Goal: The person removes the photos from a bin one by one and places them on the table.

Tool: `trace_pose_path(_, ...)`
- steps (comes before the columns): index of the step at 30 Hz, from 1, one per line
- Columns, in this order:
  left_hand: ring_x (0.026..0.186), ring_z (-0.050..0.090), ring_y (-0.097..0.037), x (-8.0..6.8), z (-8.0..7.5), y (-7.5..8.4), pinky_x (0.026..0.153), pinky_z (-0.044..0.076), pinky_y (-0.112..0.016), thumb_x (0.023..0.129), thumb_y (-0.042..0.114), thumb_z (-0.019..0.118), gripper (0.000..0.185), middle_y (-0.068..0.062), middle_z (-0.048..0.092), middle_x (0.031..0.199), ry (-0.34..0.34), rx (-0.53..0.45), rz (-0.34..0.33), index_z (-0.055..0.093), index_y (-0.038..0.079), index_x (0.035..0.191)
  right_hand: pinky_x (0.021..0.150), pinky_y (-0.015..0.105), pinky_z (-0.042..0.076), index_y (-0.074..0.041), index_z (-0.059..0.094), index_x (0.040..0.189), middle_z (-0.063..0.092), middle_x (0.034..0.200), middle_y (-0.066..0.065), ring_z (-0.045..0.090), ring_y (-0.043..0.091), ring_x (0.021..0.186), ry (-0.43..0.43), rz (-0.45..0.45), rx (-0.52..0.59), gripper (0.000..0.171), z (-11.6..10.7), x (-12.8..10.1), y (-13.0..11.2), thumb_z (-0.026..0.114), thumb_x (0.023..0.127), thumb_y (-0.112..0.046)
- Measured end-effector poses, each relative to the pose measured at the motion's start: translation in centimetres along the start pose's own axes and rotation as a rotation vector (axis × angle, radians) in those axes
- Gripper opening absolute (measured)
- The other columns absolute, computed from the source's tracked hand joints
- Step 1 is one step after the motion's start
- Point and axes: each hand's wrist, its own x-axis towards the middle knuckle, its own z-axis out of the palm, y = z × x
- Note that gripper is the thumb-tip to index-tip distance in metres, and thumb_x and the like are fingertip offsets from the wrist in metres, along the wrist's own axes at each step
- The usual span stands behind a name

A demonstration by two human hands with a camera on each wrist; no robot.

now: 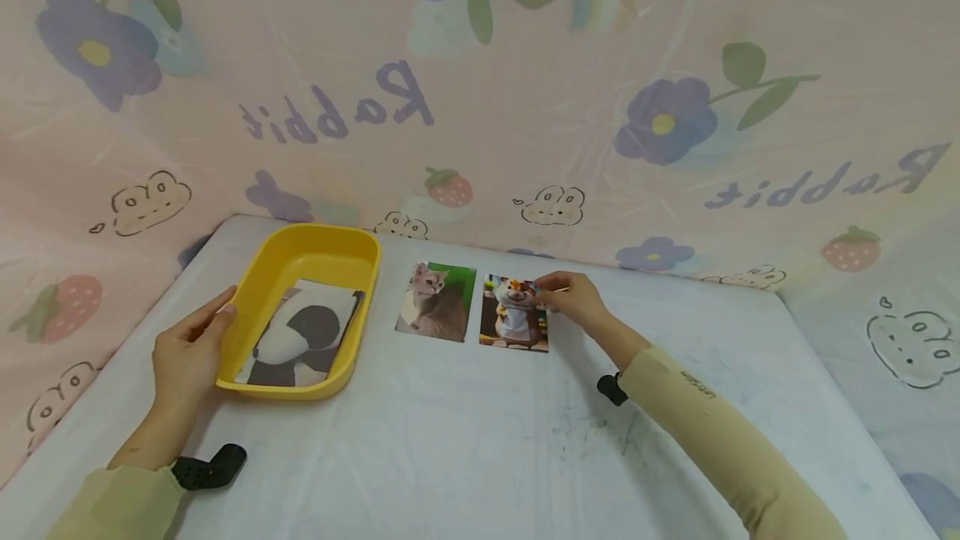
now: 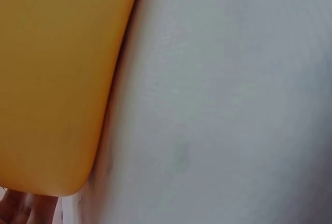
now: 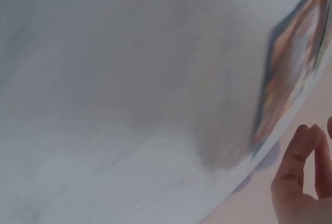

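Yellow tray (image 1: 326, 257), on the left of the white table (image 1: 450, 440): your left hand (image 1: 187, 357) grips its left rim, probably to steady it. Its walls presumably keep the black-and-white card (image 1: 296, 340) contained. To the tray's right, the cat card (image 1: 441, 302) and hamster card (image 1: 513, 319) lie side by side, a narrow gap apparently keeping both pictures uncovered. Your right hand (image 1: 577, 302) has its bent fingertips over the hamster card's upper right edge; whether they pinch it cannot be told.
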Motion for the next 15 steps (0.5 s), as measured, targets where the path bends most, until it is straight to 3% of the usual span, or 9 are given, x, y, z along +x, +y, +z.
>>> trace_pose_path(6,0.105,0.049,0.002,0.0,0.0,0.0,0.077,0.040,-0.001,0.095,0.045,0.053,0.041,0.006,0.056,0.137,0.004,0.008,0.003,0.055,0.032,0.134,0.085,0.041,0.053,0.001,0.064,0.119,0.063,0.118,0.020,0.061,0.027,0.099,-0.028,-0.049,0.052,0.031,1.9,-0.2,-2.1,0.059,0.092,-0.013)
trace_pose_path(15,0.100,0.047,0.003,0.0,0.1,-0.1,0.073,0.039,0.000,0.096,0.044,0.053,0.041,0.003,0.055,0.138,0.005,0.006,0.007,0.055,0.031,0.134,0.077,0.039,0.054,0.003,0.065,0.117,0.066,0.113,0.020,0.063,0.033,0.092,-0.100,-0.152,0.146,0.029,4.7,-0.2,-4.2,0.059,0.092,-0.010)
